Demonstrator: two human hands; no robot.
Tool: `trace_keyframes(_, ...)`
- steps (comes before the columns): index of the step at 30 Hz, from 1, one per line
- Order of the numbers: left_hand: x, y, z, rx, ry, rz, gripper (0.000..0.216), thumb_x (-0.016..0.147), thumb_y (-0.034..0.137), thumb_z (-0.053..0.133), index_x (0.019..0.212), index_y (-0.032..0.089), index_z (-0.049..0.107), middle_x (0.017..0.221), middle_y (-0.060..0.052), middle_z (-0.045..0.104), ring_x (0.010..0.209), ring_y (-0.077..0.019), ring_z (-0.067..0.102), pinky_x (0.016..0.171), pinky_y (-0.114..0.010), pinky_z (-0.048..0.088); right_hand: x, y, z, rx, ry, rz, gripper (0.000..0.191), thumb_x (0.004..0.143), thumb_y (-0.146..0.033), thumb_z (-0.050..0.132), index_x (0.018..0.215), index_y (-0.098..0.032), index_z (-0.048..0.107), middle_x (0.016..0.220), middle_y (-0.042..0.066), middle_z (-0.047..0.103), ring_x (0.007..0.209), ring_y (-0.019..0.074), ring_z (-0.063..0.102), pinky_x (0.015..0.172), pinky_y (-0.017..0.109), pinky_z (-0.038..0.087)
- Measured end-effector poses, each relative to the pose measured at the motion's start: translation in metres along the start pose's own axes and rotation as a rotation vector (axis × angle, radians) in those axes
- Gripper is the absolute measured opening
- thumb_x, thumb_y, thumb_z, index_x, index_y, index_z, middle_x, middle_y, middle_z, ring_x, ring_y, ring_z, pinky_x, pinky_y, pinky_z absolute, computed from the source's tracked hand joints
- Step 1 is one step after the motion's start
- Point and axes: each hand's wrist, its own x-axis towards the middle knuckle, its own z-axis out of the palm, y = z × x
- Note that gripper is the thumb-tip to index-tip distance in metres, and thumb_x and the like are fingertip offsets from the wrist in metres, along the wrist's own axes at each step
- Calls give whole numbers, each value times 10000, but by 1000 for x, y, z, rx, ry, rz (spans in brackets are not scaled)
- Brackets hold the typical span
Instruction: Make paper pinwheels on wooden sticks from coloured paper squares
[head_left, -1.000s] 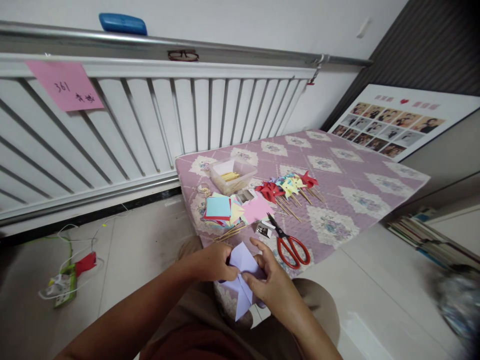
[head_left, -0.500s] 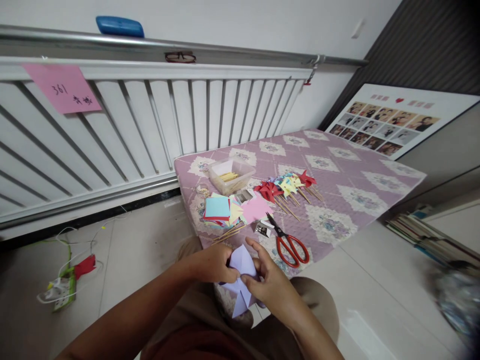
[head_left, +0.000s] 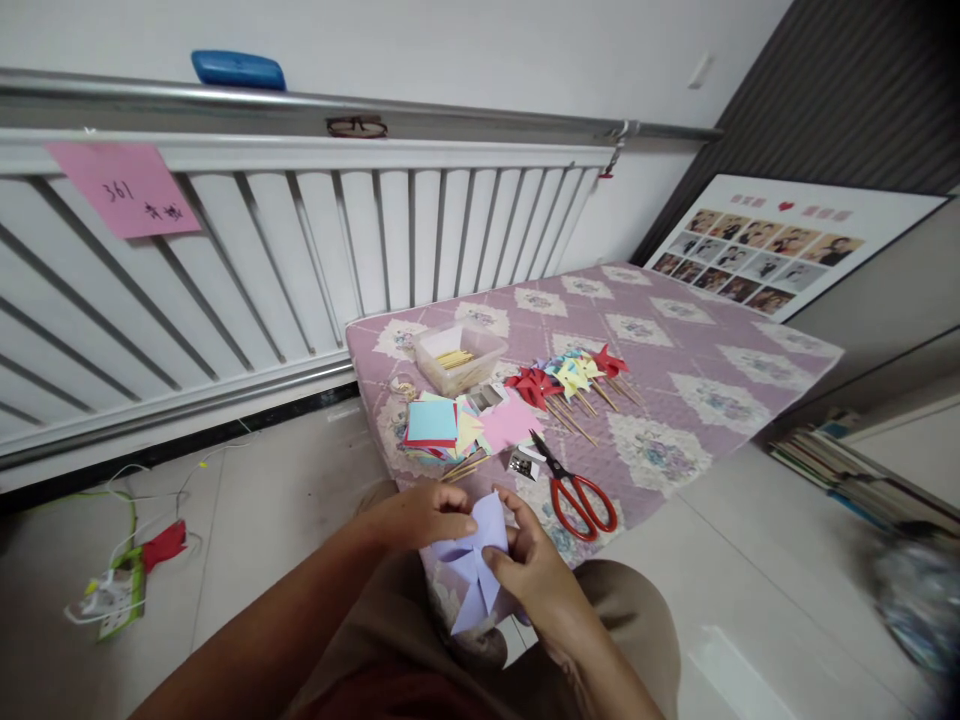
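Note:
A lilac paper pinwheel (head_left: 480,545), cut and partly folded in toward its middle, is held over my lap at the near edge of the patterned cover. My right hand (head_left: 536,555) grips its right side, with the thumb pressed near the centre. At the upper left, my left hand (head_left: 427,515) is closed, thumb against a paper flap; its fingertips are partly hidden. Just beyond lie a small open box of metal pins (head_left: 523,462) and black scissors with red handles (head_left: 583,505). Thin wooden sticks (head_left: 466,466) rest behind my left hand.
Stacked coloured paper squares (head_left: 431,422) and a pink sheet (head_left: 510,420) lie beyond my hands. Behind them stands a clear plastic box (head_left: 459,360) of sticks. Finished pinwheels (head_left: 574,375) are grouped to its right. A radiator (head_left: 390,230) borders the far side; a power strip (head_left: 120,595) sits on the floor.
My left thumb has moved off the pinwheel's centre toward its upper left flap. The right hand keeps its hold. A left flap now lies more spread, and the view has shifted slightly.

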Motion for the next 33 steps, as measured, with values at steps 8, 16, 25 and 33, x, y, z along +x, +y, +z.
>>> trace_keyframes(8, -10, -34, 33, -602, 138, 56, 459, 639, 348, 770, 1031, 164, 619, 903, -35, 643, 704, -111, 560, 622, -226, 418, 6, 5, -4, 101, 129, -40, 779, 658, -300, 728, 1330, -221, 342, 716, -34, 695, 599, 165, 634, 591, 270, 478)
trace_keyframes(16, 3, -25, 70, -559, 445, -50, 249, 651, 193, 617, 897, 170, 640, 800, -23, 685, 722, -178, 602, 679, -278, 461, 11, 12, -2, 139, 183, -75, 762, 637, -283, 745, 1291, -214, 361, 801, -9, 731, 680, 175, 669, 652, 276, 501)
trace_keyframes(25, 9, -24, 71, -476, 573, -126, 137, 713, 201, 586, 843, 186, 626, 760, -31, 676, 689, -186, 585, 657, -287, 461, 9, 12, 3, 126, 171, -103, 732, 653, -317, 764, 1268, -224, 379, 847, 25, 743, 729, 213, 691, 650, 309, 518)
trace_keyframes(33, 5, -27, 68, -513, 568, -82, 148, 713, 247, 572, 831, 171, 621, 691, -10, 633, 609, -154, 532, 617, -275, 439, 8, 14, -7, 19, 221, -205, 318, 755, -450, 703, 958, -231, 593, 792, -4, 672, 672, 175, 628, 622, 278, 500)
